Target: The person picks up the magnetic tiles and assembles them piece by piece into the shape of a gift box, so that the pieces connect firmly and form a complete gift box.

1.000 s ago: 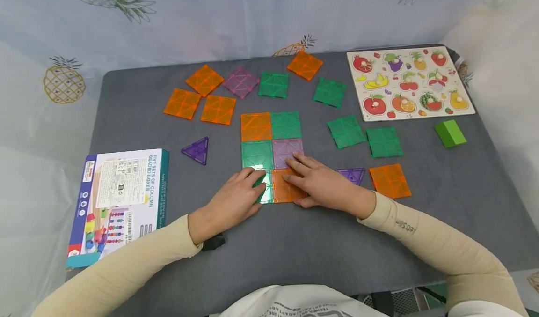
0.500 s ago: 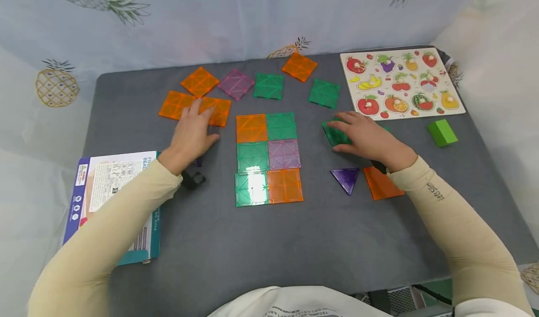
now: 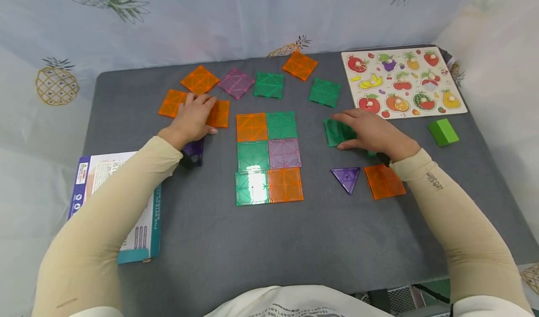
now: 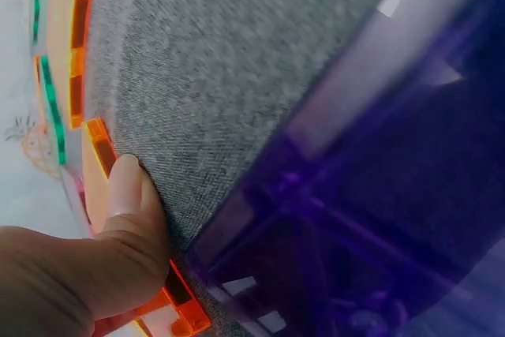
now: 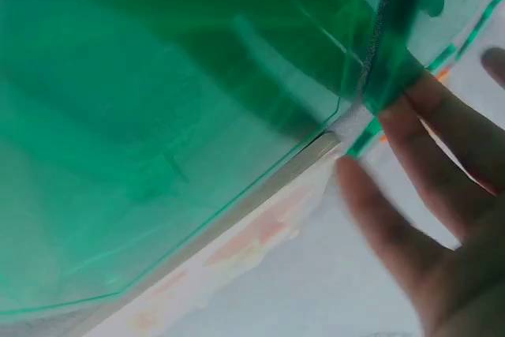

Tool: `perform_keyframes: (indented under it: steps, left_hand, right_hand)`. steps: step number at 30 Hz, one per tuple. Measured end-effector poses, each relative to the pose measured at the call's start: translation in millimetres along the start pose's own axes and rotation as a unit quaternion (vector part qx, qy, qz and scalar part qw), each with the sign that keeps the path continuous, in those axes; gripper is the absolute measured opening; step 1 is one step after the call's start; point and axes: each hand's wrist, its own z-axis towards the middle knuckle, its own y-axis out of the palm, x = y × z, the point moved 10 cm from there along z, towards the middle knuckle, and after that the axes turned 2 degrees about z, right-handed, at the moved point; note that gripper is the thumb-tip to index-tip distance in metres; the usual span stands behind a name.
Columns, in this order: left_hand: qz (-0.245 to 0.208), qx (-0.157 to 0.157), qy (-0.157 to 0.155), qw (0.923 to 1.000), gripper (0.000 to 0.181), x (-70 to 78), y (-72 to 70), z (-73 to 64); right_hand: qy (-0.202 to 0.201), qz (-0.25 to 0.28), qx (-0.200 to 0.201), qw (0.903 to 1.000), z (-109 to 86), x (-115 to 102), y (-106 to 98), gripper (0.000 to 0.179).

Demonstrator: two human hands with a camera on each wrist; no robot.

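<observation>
My left hand (image 3: 189, 122) pinches an orange see-through magnetic tile (image 3: 220, 114) at the table's back left. In the left wrist view the thumb (image 4: 126, 195) lies against that tile's edge; the other fingers are mostly hidden. At right, my right hand (image 3: 372, 129) holds a green magnetic tile (image 3: 334, 132) by its sides, thumb near and fingers far. Another green tile (image 5: 118, 195) fills much of the right wrist view. Between the hands lies a flat block of joined tiles, two across and three deep, in orange (image 3: 286, 186), green (image 3: 252, 157) and purple (image 3: 284, 153).
More loose square tiles, including a purple one (image 3: 236, 83), lie along the back. Purple triangles (image 3: 347, 179) (image 4: 379, 195) lie on both sides. A fruit puzzle board (image 3: 404, 83) and green block (image 3: 443, 132) are at right; a box (image 3: 143, 228) is at left, partly under the sleeve.
Both hands have left the joined block and moved outward, left to the orange tile, right to the green one. Over the last half second the fingers have closed on these tiles, shifting them slightly.
</observation>
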Motion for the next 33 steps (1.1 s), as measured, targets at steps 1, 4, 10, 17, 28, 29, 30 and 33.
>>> perform_keyframes:
  steps: [1, 4, 10, 17, 28, 29, 30, 33]
  left_hand:
    - [-0.002, 0.000, 0.000, 1.0000, 0.082, -0.1, -0.3, -0.3]
    - [-0.006, -0.002, 0.003, 1.0000, 0.083, -0.7, -0.6, -2.4]
    - [-0.023, 0.002, 0.015, 0.9996, 0.091, 5.6, -1.5, -14.3]
    - [-0.010, 0.001, 0.061, 0.9981, 0.090, 28.9, 3.6, -40.8]
    - [-0.008, 0.020, 0.115, 0.9931, 0.084, 65.4, 16.2, -77.8]
    - [-0.009, 0.021, 0.116, 0.9930, 0.083, 65.4, 17.3, -78.4]
    - [-0.012, 0.020, 0.115, 0.9930, 0.082, 64.9, 18.6, -78.5]
    - [-0.025, 0.008, 0.114, 0.9932, 0.080, 63.7, 23.3, -78.3]
  right_hand:
    - [-0.006, -0.007, 0.004, 0.9999, 0.8, -2.8, -1.2, 0.080]
    - [-0.035, -0.027, 0.023, 0.9988, 2.7, -17.7, -4.3, 0.081]
    - [-0.099, -0.041, 0.039, 0.9934, 2.7, -64.7, 0.3, 0.080]
    - [-0.116, -0.074, 0.026, 0.9901, 9.9, -86.4, 9.2, 0.077]
    - [-0.100, -0.066, 0.047, 0.9917, 13.4, -85.1, 8.8, 0.078]
    - [-0.100, -0.064, 0.048, 0.9918, 13.6, -84.9, 9.4, 0.078]
    - [-0.098, -0.061, 0.048, 0.9921, 13.7, -84.7, 9.8, 0.078]
    - [-0.088, -0.054, 0.043, 0.9937, 14.6, -82.5, 11.6, 0.077]
